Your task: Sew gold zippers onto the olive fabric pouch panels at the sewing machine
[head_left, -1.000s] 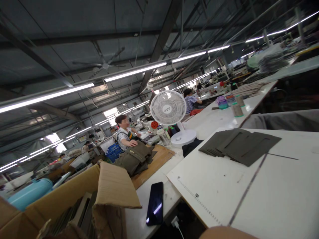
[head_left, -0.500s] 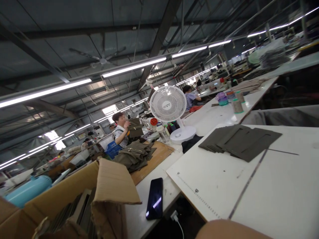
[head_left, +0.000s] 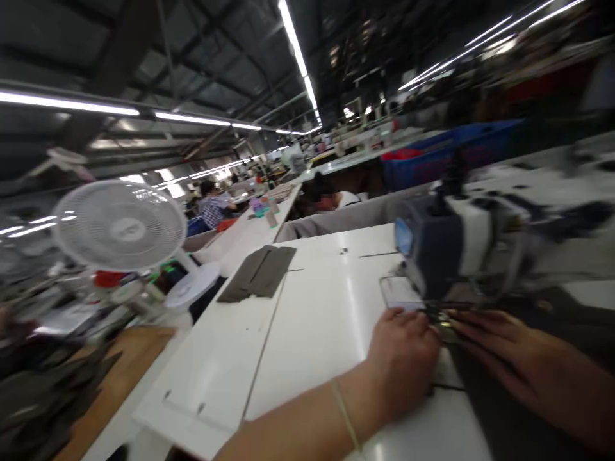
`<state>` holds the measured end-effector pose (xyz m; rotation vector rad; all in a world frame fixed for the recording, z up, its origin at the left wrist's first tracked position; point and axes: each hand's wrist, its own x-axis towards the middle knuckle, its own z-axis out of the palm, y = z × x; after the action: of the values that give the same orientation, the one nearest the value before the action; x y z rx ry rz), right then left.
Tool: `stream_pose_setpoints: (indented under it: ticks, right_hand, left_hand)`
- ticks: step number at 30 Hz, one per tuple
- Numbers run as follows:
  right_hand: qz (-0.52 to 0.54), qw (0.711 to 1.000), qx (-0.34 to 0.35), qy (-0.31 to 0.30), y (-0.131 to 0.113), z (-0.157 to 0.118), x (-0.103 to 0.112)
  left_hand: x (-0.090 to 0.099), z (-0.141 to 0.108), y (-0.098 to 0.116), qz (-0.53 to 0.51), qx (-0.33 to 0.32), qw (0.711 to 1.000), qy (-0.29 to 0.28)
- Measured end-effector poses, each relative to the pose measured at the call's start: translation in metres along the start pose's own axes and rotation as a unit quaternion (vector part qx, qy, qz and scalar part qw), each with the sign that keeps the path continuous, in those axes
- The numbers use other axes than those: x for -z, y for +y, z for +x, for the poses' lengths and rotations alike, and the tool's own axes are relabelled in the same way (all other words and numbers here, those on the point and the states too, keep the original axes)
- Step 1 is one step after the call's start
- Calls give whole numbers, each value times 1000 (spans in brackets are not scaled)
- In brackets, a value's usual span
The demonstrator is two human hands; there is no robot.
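Note:
My left hand [head_left: 406, 362] is at the near left side of a sewing machine [head_left: 435, 250], its fingers curled close to the needle area. Whatever those fingers grip is hidden and blurred. From the right reaches my right hand [head_left: 521, 358], fingers stretched out and lying flat on dark grey-brown cloth [head_left: 494, 416]. Its fingertips come close to the left hand's, beneath the machine head. A stack of cut cloth pieces [head_left: 259, 274] of similar colour lies farther left on the white table [head_left: 321, 301].
A white fan [head_left: 127, 224] stands at the left, beyond a brown board [head_left: 129, 358] beside dark cloth [head_left: 38, 397]. Small bottles [head_left: 271, 216] stand on the far table. A blue bin [head_left: 432, 153] is behind the machine. Two people are at work farther back.
The view has swung right. The sewing machine and both my hands now show; the fan and cloth stack have shifted left, and the carton and phone have left the picture.

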<state>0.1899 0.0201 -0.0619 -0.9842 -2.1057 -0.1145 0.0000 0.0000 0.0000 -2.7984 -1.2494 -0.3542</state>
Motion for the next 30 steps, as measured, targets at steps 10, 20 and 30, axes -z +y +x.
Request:
stream_pose_setpoints:
  ticks: [10,20,30]
  right_hand:
    - [-90,991,86,-46,-18,32,32]
    - [-96,990,73,-75,-21,36,36]
    - [-95,990,96,-34,-16,38,33]
  left_hand:
    - [-2,1,-17,28,-69,991,112]
    - [1,8,-12,70,-85,987,118]
    - [5,12,-13,90,-106,984,113]
